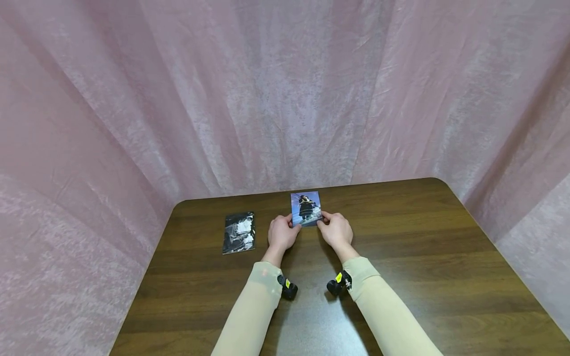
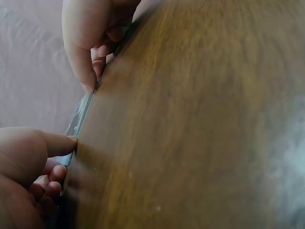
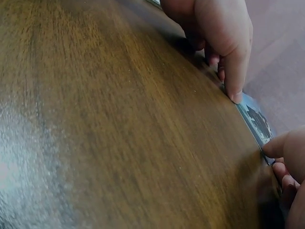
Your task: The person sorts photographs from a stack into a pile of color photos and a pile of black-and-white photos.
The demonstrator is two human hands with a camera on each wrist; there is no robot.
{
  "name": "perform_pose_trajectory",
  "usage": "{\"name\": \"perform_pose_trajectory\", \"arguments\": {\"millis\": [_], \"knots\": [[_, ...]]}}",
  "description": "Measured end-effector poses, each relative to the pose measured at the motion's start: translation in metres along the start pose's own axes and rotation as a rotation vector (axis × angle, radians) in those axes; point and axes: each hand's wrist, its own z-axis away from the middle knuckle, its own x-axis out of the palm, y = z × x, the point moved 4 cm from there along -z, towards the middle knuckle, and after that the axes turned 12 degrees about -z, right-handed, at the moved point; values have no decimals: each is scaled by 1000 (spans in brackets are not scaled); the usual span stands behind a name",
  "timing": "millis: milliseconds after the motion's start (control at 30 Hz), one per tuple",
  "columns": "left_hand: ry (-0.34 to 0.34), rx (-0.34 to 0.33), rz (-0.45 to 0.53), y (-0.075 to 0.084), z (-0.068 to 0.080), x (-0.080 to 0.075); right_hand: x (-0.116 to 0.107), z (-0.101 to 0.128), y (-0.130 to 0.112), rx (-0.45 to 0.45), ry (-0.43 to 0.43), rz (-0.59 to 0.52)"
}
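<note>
A picture card with a blue and purple background and a dark figure lies near the back edge of the wooden table. My left hand grips its near left corner, thumb at the near edge and fingers along the side. At the near right corner my right hand holds it the same way. Both thumbs touch the card's thin edge in the left wrist view, where the card shows only as a narrow strip. A black-and-white picture with a glossy surface lies left of my left hand.
Pink velvet curtain hangs right behind the table's back edge and along both sides. Small black cameras sit at both wrists, under pale sleeves. Light glares off the tabletop between the forearms.
</note>
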Motion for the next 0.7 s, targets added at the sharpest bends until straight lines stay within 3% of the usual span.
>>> {"name": "perform_pose_trajectory", "arguments": {"millis": [700], "knots": [[-14, 13, -23, 0, -2, 0, 0, 1, -2, -6, 17, 2]]}}
